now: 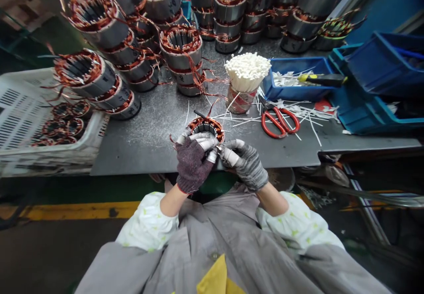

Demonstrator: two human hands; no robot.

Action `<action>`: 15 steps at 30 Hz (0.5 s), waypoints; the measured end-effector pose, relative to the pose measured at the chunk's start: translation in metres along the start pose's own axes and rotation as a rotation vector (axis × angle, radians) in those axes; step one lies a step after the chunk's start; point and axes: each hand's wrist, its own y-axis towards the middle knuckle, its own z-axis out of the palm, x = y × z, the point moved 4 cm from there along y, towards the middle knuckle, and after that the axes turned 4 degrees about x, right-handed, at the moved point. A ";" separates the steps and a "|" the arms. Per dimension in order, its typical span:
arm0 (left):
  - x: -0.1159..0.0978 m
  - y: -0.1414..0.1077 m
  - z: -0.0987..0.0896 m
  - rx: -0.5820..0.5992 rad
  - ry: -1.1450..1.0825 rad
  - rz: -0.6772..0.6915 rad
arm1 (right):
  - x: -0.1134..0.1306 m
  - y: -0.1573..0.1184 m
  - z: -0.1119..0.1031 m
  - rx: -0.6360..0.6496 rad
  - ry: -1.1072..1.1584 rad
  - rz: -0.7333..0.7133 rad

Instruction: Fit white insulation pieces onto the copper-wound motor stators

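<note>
At the table's near edge sits a small motor stator (217, 128) with copper windings and a dark lead rising from its back. My left hand (196, 159), in a dark maroon glove with pale wrapped fingertips, grips the stator's near left side. To its right, my right hand (244, 161), in a grey striped glove, has thumb and fingers pinched at the stator's near right edge. A thin white stick-like piece shows by those fingertips; its far end is hidden, so I cannot make out exactly what they pinch.
Stacked larger stators (183, 55) line the back and left. A bundle of white sticks (247, 71) stands in a can, near red-handled scissors (281, 122) and loose sticks. Blue bins (298, 92) are at right; a white crate (39, 157) with small stators is at left.
</note>
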 end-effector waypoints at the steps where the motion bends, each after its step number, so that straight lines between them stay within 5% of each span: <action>1: 0.000 0.000 -0.001 0.001 0.001 0.010 | 0.000 0.003 0.000 -0.006 -0.058 -0.037; 11: -0.002 0.002 -0.007 0.156 0.071 0.047 | 0.022 0.007 -0.002 0.093 -0.811 -0.449; 15: -0.001 0.004 -0.004 0.116 0.115 -0.062 | 0.049 0.005 -0.006 -0.045 -0.610 -0.519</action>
